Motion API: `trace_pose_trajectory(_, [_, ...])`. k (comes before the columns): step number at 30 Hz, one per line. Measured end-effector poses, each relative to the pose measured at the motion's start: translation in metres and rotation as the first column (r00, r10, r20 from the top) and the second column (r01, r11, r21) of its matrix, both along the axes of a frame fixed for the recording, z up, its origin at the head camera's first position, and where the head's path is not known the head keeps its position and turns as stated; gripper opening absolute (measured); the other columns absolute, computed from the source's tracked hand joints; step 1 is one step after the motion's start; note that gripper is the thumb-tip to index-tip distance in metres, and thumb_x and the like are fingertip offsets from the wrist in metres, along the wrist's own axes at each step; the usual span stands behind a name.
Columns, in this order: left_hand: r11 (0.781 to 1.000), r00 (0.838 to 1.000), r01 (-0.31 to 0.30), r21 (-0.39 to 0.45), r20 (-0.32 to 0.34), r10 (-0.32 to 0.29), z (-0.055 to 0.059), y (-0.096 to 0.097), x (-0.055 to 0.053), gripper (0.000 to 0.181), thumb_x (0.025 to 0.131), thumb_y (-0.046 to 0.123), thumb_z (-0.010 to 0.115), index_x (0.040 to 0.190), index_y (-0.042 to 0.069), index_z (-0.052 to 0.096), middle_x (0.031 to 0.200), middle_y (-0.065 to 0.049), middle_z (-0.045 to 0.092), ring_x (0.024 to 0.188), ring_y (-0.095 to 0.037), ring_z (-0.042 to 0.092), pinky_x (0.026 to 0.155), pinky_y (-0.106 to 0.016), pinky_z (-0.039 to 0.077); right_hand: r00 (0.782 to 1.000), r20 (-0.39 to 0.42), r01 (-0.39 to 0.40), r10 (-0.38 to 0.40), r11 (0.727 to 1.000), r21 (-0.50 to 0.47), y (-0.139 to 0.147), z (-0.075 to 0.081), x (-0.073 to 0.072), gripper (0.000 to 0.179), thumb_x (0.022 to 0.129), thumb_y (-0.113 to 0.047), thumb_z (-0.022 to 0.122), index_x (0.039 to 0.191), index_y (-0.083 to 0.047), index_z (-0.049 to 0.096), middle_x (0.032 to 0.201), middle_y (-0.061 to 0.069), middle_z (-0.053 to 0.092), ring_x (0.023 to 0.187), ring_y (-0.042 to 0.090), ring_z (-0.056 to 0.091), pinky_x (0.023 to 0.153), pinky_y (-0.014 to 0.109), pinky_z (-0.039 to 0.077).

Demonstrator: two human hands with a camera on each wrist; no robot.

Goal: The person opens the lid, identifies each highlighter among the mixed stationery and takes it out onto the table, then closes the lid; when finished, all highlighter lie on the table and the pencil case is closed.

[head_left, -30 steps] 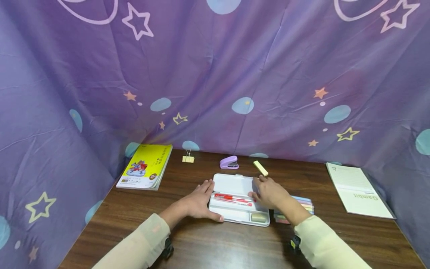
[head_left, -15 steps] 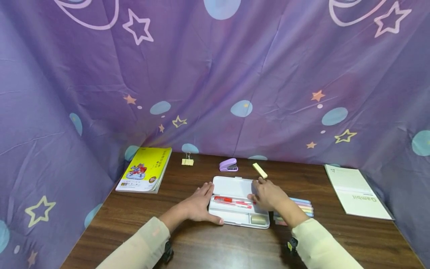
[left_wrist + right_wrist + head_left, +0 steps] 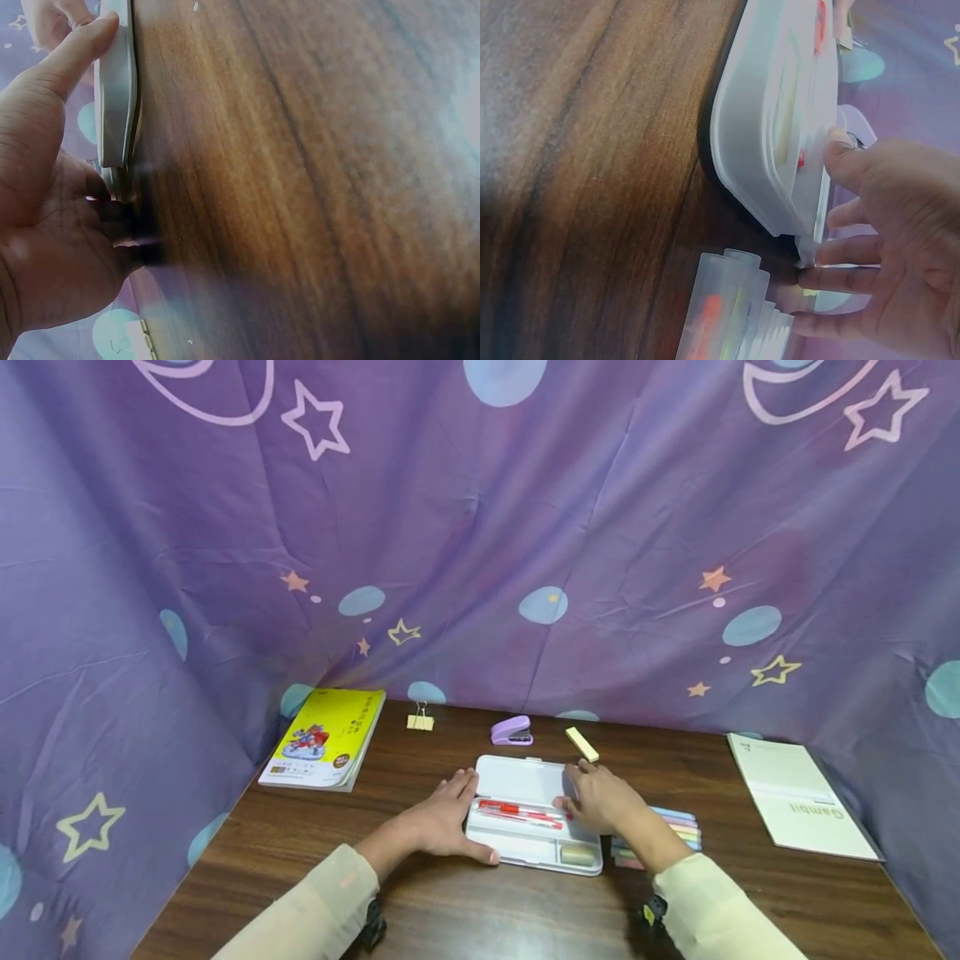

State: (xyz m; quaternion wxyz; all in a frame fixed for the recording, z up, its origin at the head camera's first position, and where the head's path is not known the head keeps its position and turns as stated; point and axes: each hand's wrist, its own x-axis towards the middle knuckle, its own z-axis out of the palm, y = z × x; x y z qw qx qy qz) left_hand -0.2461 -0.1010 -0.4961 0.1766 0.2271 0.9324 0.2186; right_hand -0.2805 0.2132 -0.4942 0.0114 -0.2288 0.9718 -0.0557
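Note:
A white pencil case [image 3: 519, 778] lies on the table with its lid folded back. Red pens [image 3: 519, 812] lie in its tray, and a small beige block [image 3: 577, 856] fills the front right compartment. My left hand [image 3: 444, 820] rests along the case's left side, its thumb on the near corner and its fingers reaching to the lid. At the opposite side, my right hand [image 3: 602, 797] touches the lid's right end; the thumb points in over the pen tips. In the right wrist view, that hand's fingers extend fairly straight beside the white case [image 3: 750, 142].
Pastel markers [image 3: 678, 827] lie partly under the right forearm. Along the back are a binder clip [image 3: 420, 722], a purple stapler [image 3: 512, 731] and a pale yellow bar [image 3: 582, 744]. Yellow books [image 3: 322, 739] lie left, an open notebook [image 3: 802, 797] right.
The head view shifts slightly. Both hands stay at the two ends of the pencil case, and the lid and the pens look unmoved.

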Motion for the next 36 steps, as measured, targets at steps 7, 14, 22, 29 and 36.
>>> trace_pose_trajectory(7, [1.000,1.000,0.010,-0.013,-0.020,-0.011,-0.001,0.001,-0.001,0.146,0.080,0.076,0.086,0.176,-0.002,0.009,0.186,-0.023,0.009,0.174,-0.039,0.009,0.143,-0.053,0.014,0.998,0.048,0.032,-0.032,0.999,-0.001,-0.004,0.009,0.008,0.066,0.109,-0.043,0.069,0.150,0.007,0.057,0.152,0.042,0.058,0.140,0.061,0.059,0.117,0.069,0.052])
trace_pose_trajectory(14, [1.000,1.000,-0.003,0.003,-0.008,0.003,-0.002,0.002,-0.001,0.145,0.081,0.075,0.087,0.176,-0.001,0.009,0.186,-0.022,0.009,0.175,-0.037,0.008,0.143,-0.052,0.014,0.998,0.044,0.034,-0.036,0.999,0.034,-0.005,0.015,0.009,0.066,0.109,-0.043,0.070,0.151,0.007,0.057,0.153,0.042,0.058,0.139,0.060,0.059,0.115,0.069,0.054])
trace_pose_trajectory(22, [1.000,1.000,-0.010,0.029,0.000,0.010,-0.002,0.001,-0.001,0.144,0.082,0.074,0.087,0.176,-0.002,0.009,0.185,-0.025,0.009,0.174,-0.039,0.009,0.143,-0.054,0.013,1.000,-0.023,-0.012,0.011,0.999,-0.051,0.002,-0.001,0.000,0.068,0.111,-0.051,0.063,0.149,0.005,0.056,0.145,0.042,0.062,0.131,0.063,0.062,0.112,0.074,0.052])
trace_pose_trajectory(29, [0.998,1.000,-0.020,0.054,-0.011,0.021,-0.003,-0.001,0.001,0.148,0.081,0.068,0.091,0.178,0.004,-0.001,0.185,-0.027,0.003,0.172,-0.048,0.013,0.141,-0.059,0.019,1.000,-0.029,-0.003,0.000,0.992,-0.126,-0.005,0.006,0.008,0.065,0.104,-0.036,0.077,0.150,0.005,0.056,0.137,0.041,0.067,0.126,0.063,0.064,0.112,0.070,0.055])
trace_pose_trajectory(36, [0.995,0.997,-0.074,0.068,0.016,0.073,0.001,0.003,0.005,0.152,0.079,0.065,0.095,0.179,0.014,-0.008,0.186,-0.022,-0.009,0.165,-0.063,0.018,0.135,-0.068,0.030,0.999,-0.016,0.040,-0.043,0.989,-0.143,-0.005,0.010,0.012,0.077,0.103,-0.039,0.079,0.159,0.004,0.050,0.142,0.041,0.063,0.131,0.064,0.060,0.114,0.073,0.052])
